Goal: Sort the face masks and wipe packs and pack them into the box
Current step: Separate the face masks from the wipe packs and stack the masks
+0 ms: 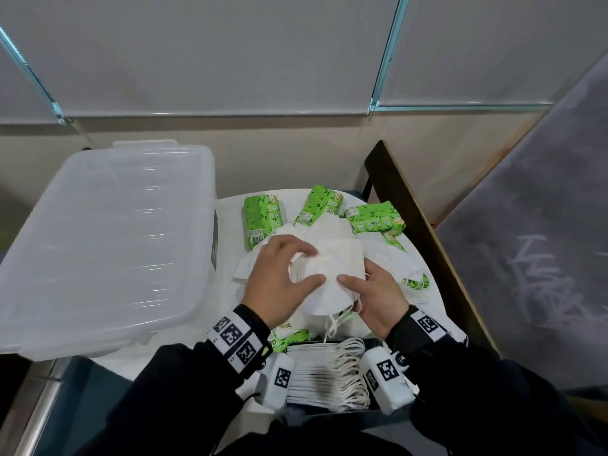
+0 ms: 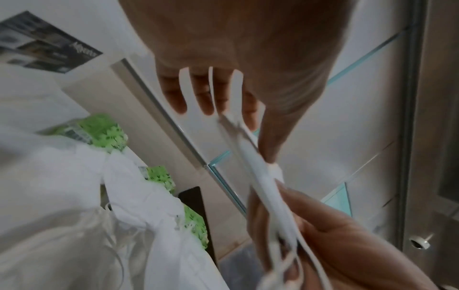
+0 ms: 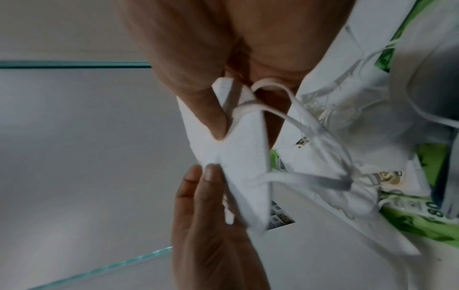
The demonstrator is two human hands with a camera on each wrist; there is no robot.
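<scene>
A folded white face mask (image 1: 329, 274) is pinched between both hands above the pile of loose masks (image 1: 388, 258) on the white round table (image 1: 424, 311). My left hand (image 1: 296, 268) grips its left side, my right hand (image 1: 357, 281) its right corner. In the left wrist view the mask (image 2: 258, 176) shows edge-on between thumb and fingers (image 2: 198, 94). The right wrist view shows my thumb (image 3: 211, 109) pressing the mask (image 3: 238, 157), ear loops (image 3: 310, 176) dangling. Green wipe packs (image 1: 261, 222) (image 1: 317, 205) (image 1: 375, 220) lie behind the pile. The translucent box (image 1: 105, 241) stands at the left.
A neat stack of masks (image 1: 325, 373) lies at the near table edge between my wrists. More green packs (image 1: 289, 340) are half buried under the masks. A dark wooden board (image 1: 411, 218) borders the table on the right. A wall is behind.
</scene>
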